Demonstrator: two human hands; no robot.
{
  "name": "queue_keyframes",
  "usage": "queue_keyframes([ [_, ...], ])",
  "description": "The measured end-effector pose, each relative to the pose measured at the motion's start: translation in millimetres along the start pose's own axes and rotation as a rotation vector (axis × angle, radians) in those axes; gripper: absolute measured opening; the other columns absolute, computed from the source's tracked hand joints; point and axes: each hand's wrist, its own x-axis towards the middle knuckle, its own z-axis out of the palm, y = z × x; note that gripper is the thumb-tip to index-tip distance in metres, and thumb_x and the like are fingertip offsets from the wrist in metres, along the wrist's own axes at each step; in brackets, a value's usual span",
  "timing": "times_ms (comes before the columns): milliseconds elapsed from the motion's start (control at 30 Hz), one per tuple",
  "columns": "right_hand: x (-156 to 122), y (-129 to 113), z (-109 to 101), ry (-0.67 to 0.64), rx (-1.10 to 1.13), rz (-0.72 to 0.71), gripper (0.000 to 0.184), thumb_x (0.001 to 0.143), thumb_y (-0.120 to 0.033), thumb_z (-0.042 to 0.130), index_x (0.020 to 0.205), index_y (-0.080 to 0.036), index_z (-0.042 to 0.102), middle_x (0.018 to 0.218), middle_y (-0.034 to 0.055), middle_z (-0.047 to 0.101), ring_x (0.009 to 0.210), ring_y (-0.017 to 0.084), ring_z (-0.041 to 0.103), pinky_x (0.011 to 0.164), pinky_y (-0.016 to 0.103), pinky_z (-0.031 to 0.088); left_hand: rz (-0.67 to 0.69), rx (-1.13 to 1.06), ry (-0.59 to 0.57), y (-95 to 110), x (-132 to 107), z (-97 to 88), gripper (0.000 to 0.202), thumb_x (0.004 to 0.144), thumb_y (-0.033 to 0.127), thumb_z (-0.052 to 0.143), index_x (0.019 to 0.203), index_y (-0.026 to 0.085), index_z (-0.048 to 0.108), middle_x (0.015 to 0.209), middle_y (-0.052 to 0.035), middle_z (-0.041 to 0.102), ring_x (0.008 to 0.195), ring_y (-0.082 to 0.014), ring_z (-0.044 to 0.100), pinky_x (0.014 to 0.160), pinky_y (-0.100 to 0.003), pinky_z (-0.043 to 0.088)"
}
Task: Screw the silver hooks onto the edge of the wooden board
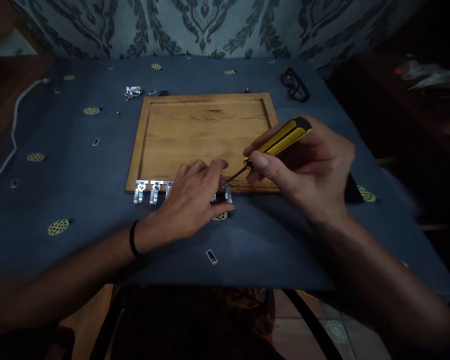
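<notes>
Screwdriver (279, 142) (yellow, black) — right hand (317, 172) clasping | left hand (195, 197) — half-open over silver hooks (141, 187)

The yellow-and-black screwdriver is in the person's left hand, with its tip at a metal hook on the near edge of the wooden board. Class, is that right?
Not quite: the head view shows the yellow-and-black screwdriver in the right hand, not the left hand. Its tip is indeed at a metal hook on the near edge of the wooden board.

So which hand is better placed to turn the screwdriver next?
Probably right: the right hand holds the screwdriver, its tip at the rightmost metal fitting; the left hand lies over neighbouring fittings.
</notes>
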Motion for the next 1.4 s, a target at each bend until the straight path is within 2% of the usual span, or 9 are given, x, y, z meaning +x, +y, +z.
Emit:
queue_keyframes([
  [100,2.9,-2.8,-6.0,-0.123,0.081,0.078,0.021,0.081,-0.038,0.084,0.097,-0.028,0.076,0.096,0.0007,0.075,0.071,0.015,0.07,0.056,0.03,0.06,0.0,-0.004,0.001,-0.3,0.3,0.4,0.058,0.085,0.037,0.083,0.126,0.017,0.047,0.106,-0.0042,0.072,0.108,-0.0281,0.059,0.089,-0.04,0.041],
  [233,1.8,-3.0,-10.9,-0.186,0.098,0.088,0.01,0.084,-0.032,0.082,0.094,-0.031,0.081,0.098,0.0,0.079,0.078,0.018,0.075,0.055,0.03,0.061,-0.002,-0.012,0.001,-1.6,0.9,0.6,0.059,0.085,0.036,0.083,0.127,0.017,0.046,0.107,-0.0041,0.072,0.109,-0.0281,0.059,0.09,-0.04,0.041],
  [367,-1.0,-1.6,-6.6,-0.085,0.028,0.04,0.006,0.08,-0.029,0.085,0.081,-0.027,0.08,0.084,-0.002,0.078,0.054,0.012,0.066,0.048,0.027,0.055,-0.003,-0.011,0.004,-2.0,0.9,0.6,0.06,0.085,0.035,0.083,0.128,0.017,0.046,0.11,-0.0046,0.072,0.109,-0.0273,0.059,0.09,-0.039,0.041],
  [500,-4.5,-0.8,-0.2,0.009,-0.061,-0.025,0.014,0.075,-0.031,0.089,0.079,-0.024,0.078,0.081,-0.0026,0.077,0.058,0.011,0.066,0.052,0.027,0.053,-0.004,-0.004,0.01,-1.2,0.7,1.0,0.06,0.083,0.035,0.084,0.126,0.017,0.047,0.11,-0.0055,0.071,0.109,-0.0274,0.06,0.09,-0.038,0.042],
  [667,-12.3,-0.3,3.6,0.073,-0.177,0.008,0.012,0.08,-0.036,0.085,0.085,-0.028,0.078,0.079,-0.0023,0.075,0.056,0.012,0.064,0.048,0.028,0.052,-0.006,-0.015,0.009,-0.5,0.9,0.9,0.059,0.083,0.036,0.084,0.125,0.018,0.047,0.11,-0.0052,0.071,0.109,-0.0277,0.06,0.091,-0.039,0.042],
  [800,-14.2,-3.4,6.9,0.198,-0.076,-0.038,0.011,0.087,-0.039,0.079,0.089,-0.028,0.078,0.082,-0.0016,0.074,0.053,0.012,0.064,0.045,0.029,0.053,-0.021,-0.023,-0.006,-0.2,1.2,-0.5,0.062,0.084,0.035,0.084,0.128,0.018,0.045,0.111,-0.0055,0.072,0.109,-0.0277,0.059,0.091,-0.04,0.041],
  [933,-9.1,-6.1,7.5,0.326,0.02,-0.036,0.013,0.086,-0.043,0.079,0.088,-0.03,0.079,0.078,-0.0017,0.071,0.052,0.013,0.061,0.045,0.03,0.052,-0.024,-0.035,-0.021,-0.4,0.8,-1.2,0.063,0.085,0.035,0.083,0.13,0.019,0.043,0.113,-0.0058,0.073,0.111,-0.0277,0.06,0.092,-0.04,0.041],
  [1133,-6.8,-0.3,5.6,0.197,-0.018,-0.041,0.006,0.086,-0.037,0.079,0.088,-0.032,0.077,0.078,-0.0028,0.071,0.052,0.012,0.064,0.044,0.027,0.053,-0.014,-0.025,-0.013,-1.2,-0.1,-0.4,0.061,0.086,0.037,0.082,0.13,0.019,0.043,0.114,-0.0059,0.073,0.112,-0.029,0.059,0.092,-0.041,0.041],
  [1400,-8.5,5.7,7.5,0.137,-0.009,-0.044,0.006,0.088,-0.034,0.078,0.089,-0.029,0.077,0.079,-0.0008,0.07,0.052,0.012,0.064,0.048,0.028,0.053,-0.023,-0.011,-0.017,0.7,0.3,-1.2,0.061,0.085,0.036,0.082,0.129,0.018,0.045,0.113,-0.0058,0.073,0.11,-0.0284,0.059,0.091,-0.04,0.041],
])
